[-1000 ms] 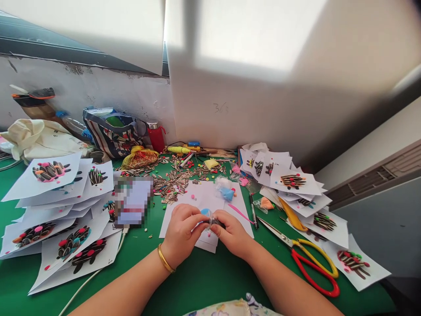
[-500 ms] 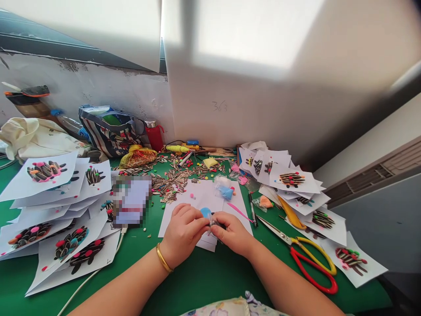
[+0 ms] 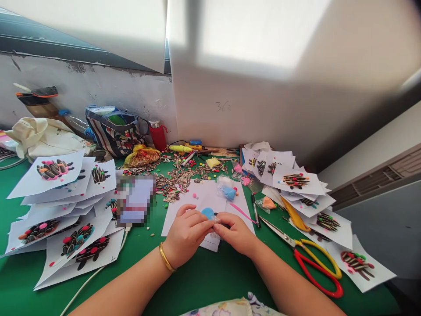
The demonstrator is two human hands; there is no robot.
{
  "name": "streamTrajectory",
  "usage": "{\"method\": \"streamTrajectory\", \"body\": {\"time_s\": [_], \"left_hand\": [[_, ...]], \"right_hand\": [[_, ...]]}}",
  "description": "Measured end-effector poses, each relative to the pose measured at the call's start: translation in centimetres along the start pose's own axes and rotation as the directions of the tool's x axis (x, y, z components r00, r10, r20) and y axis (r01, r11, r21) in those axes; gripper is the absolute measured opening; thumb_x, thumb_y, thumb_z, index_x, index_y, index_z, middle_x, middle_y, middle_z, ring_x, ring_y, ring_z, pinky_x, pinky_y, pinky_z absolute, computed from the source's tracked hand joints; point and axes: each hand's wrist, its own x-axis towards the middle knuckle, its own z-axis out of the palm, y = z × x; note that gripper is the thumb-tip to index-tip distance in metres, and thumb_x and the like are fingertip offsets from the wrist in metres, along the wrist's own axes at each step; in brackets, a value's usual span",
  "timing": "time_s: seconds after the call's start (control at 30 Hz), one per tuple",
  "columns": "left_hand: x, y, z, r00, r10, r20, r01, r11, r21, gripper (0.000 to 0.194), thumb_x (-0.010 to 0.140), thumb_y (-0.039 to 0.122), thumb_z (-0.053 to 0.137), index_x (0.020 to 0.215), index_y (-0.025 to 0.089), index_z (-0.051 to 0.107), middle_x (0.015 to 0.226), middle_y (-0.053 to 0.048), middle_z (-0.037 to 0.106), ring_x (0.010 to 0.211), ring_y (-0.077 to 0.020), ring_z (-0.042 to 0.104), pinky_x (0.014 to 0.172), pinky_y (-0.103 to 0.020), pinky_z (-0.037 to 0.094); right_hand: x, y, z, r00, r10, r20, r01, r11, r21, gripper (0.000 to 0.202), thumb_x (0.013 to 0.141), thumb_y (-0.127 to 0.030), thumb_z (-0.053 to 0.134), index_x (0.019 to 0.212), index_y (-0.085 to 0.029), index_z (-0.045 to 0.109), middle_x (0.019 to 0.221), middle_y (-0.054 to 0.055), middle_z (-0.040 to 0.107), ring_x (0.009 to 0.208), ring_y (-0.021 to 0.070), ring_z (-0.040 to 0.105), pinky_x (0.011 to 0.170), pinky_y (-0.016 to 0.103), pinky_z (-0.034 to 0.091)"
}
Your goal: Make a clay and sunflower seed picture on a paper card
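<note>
My left hand (image 3: 189,230), with a gold bangle at the wrist, and my right hand (image 3: 237,233) meet over white paper (image 3: 173,213). Their fingertips pinch a small clear plastic bag (image 3: 215,220). Something dark shows by the right fingers, but its kind is hidden. Just beyond the fingertips a flat round blue piece (image 3: 207,213) lies on the paper. Farther back on the sheet are a plastic bag of blue clay (image 3: 228,192) and a tiny pink ball (image 3: 195,195). A pink strip-like tool (image 3: 242,212) crosses the paper's right side.
Scissors (image 3: 317,259), a pen (image 3: 255,210) and bagged orange clay (image 3: 269,202) lie to the right. Sunflower seeds (image 3: 177,182) spread behind the paper. Stacked seed-picture cards stand left (image 3: 49,193) and right (image 3: 324,188). A phone (image 3: 136,199) with a cable lies left.
My fingertips have drawn closer together, and less of the plastic bag shows between them. The whole view has shifted a little, so things sit slightly farther right.
</note>
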Motion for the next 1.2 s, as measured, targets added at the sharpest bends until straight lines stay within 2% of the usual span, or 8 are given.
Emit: {"method": "streamTrajectory", "body": {"time_s": [0.2,0.37,0.57,0.87,1.03,1.2], "left_hand": [[0.25,0.18,-0.45,0.999,0.029,0.023,-0.03,0.997,0.075,0.006,0.09,0.021,0.059,0.088,0.022,0.064,0.075,0.002,0.068,0.072,-0.0124,0.06,0.096,-0.039,0.038],[0.01,-0.04,-0.28,1.0,0.012,0.014,-0.012,1.0,-0.007,0.006,0.09,0.023,0.06,0.092,0.023,0.065,0.076,0.001,0.067,0.072,-0.0128,0.058,0.093,-0.039,0.04],[-0.11,-0.25,0.13,0.999,-0.039,0.004,0.039,0.994,-0.104,0.011,0.088,0.024,0.063,0.099,0.023,0.066,0.079,0.0,0.067,0.074,-0.0137,0.059,0.09,-0.039,0.043],[-0.15,0.01,0.15,1.0,-0.021,0.017,0.021,1.0,0.003,0.009,0.089,0.019,0.06,0.095,0.023,0.065,0.079,0.0,0.068,0.074,-0.0139,0.06,0.094,-0.04,0.043],[-0.24,-0.3,0.16,0.999,-0.035,0.01,0.035,0.999,-0.021,0.008,0.089,0.021,0.059,0.095,0.023,0.065,0.08,0.0,0.068,0.076,-0.0132,0.061,0.099,-0.041,0.043],[0.1,-0.48,-0.03,0.999,-0.01,0.033,0.01,1.0,-0.01,0.012,0.09,0.022,0.058,0.099,0.024,0.066,0.081,0.0,0.069,0.074,-0.0125,0.063,0.099,-0.042,0.043]], "right_hand": [[-0.05,0.23,0.06,0.999,-0.002,0.033,-0.001,0.995,0.099,0.031,0.09,-0.039,0.053,0.07,-0.017,0.059,0.07,-0.001,0.049,0.067,0.0125,0.044,0.062,0.025,0.037],[-0.08,0.51,0.1,0.996,0.043,0.078,-0.052,0.991,0.122,0.038,0.09,-0.049,0.052,0.074,-0.016,0.061,0.07,0.0,0.051,0.067,0.0126,0.044,0.06,0.024,0.039],[-0.04,0.06,-0.04,1.0,-0.009,0.028,0.006,0.997,0.076,0.031,0.089,-0.045,0.055,0.084,-0.017,0.069,0.074,0.001,0.054,0.071,0.014,0.049,0.065,0.026,0.04],[0.09,-0.4,0.04,0.999,-0.048,0.003,0.048,0.999,0.019,0.028,0.089,-0.039,0.055,0.076,-0.018,0.068,0.07,0.0,0.054,0.069,0.0142,0.05,0.063,0.026,0.039],[0.1,-0.27,0.07,0.999,-0.049,-0.004,0.049,0.997,0.058,0.029,0.09,-0.04,0.054,0.074,-0.017,0.064,0.07,-0.001,0.05,0.068,0.0131,0.047,0.062,0.026,0.037],[-0.03,-0.08,0.17,0.999,-0.044,0.005,0.044,0.999,0.02,0.032,0.093,-0.042,0.051,0.076,-0.018,0.063,0.071,-0.001,0.05,0.068,0.0133,0.048,0.062,0.025,0.037]]}}
